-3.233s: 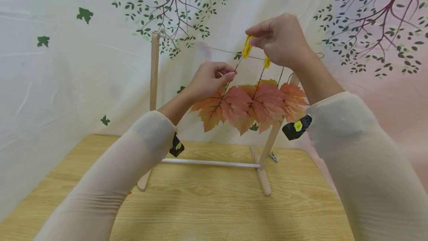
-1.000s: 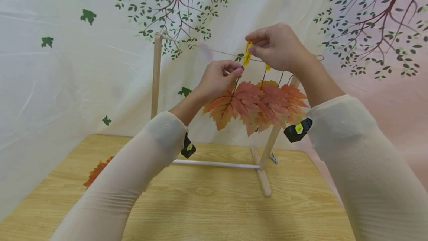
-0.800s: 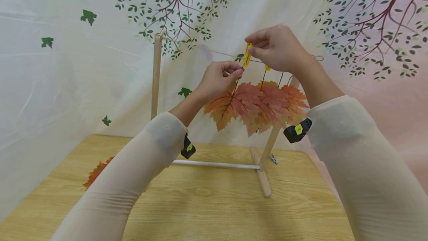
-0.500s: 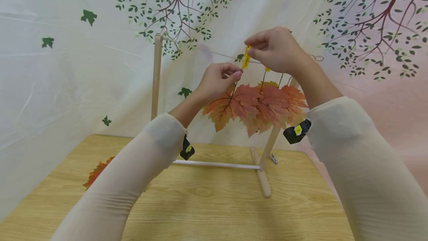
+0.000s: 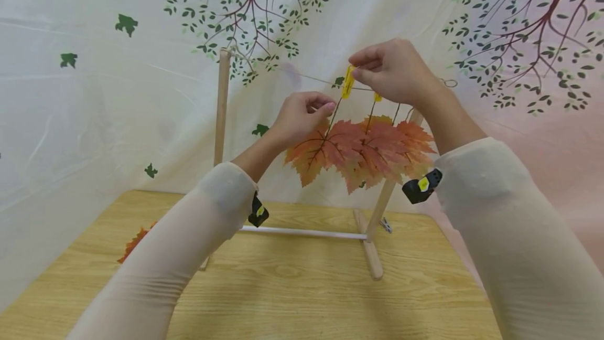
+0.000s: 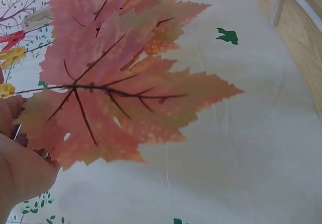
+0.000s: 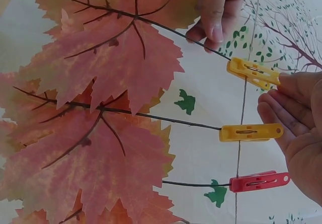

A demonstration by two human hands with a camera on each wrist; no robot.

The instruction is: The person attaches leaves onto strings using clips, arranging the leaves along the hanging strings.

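My right hand [image 5: 398, 72] has thumb and fingertips at the upper end of a yellow clothespin [image 5: 347, 82], pinching it. In the right wrist view, that pin's lower end bites the dark stem [image 7: 181, 34] of a red-orange artificial maple leaf [image 7: 105, 58], and it sits across a string [image 7: 243, 100]. My left hand [image 5: 302, 117] is beside the stem, fingers loosely bent with nothing between them. A second yellow clothespin [image 7: 251, 132] and a red clothespin [image 7: 259, 181] hold more leaves along the string.
The string runs from a left wooden post [image 5: 222, 109] to a right post [image 5: 383, 203], joined low by a white rod [image 5: 302, 232]. Another orange leaf [image 5: 134, 244] lies on the wooden table [image 5: 292, 298], partly behind the left sleeve. A grey clip [image 5: 386, 225] lies near the right foot.
Both hands came lower with the yellow clothespin over the last seconds, bringing it to the string. Since half a second ago, my left hand has let go of the stem and drawn slightly left.
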